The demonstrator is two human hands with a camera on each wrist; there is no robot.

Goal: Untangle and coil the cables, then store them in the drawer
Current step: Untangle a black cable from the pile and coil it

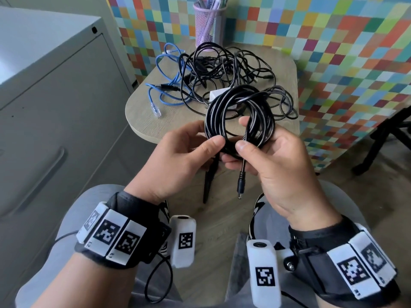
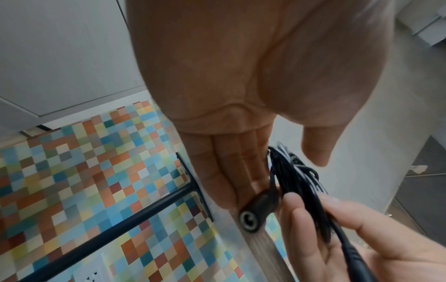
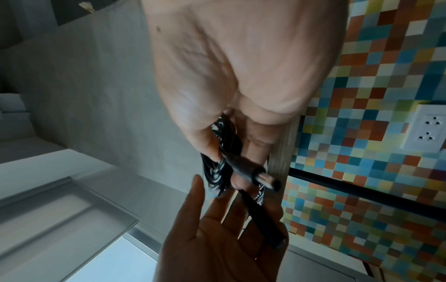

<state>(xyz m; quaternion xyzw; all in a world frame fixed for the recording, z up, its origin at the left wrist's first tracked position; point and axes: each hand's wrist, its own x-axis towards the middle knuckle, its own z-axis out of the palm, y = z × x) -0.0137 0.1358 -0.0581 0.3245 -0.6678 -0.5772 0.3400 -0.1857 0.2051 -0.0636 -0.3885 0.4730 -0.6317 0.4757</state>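
You've got the black cable [image 1: 239, 116] wound into a fat multi-loop coil, held up in both hands just in front of the bench's [image 1: 142, 112] near edge. Your left hand [image 1: 178, 158] has its grip closed on the bottom of the loops, thumb on top and fingers underneath. Your right hand [image 1: 278, 165] grips the right side of the coil, thumb and forefinger pinching the loose end, so the barrel plug [image 1: 241, 187] dangles straight down below the coil. From the left wrist you can see a second, socket-type connector [image 2: 255, 211] poking out by your fingertips.

Behind the coil, on the bench, there's a messy tangle of black cables [image 1: 222, 70] with a white adapter [image 1: 216, 95] half buried in it. Left of that tangle sits a blue network cable [image 1: 169, 85], clear plug toward you. A pink mesh pen cup [image 1: 209, 25] stands at the far edge. Left of the bench is a grey metal cabinet [image 1: 55, 96]; the wall behind is colourful checkered squares.
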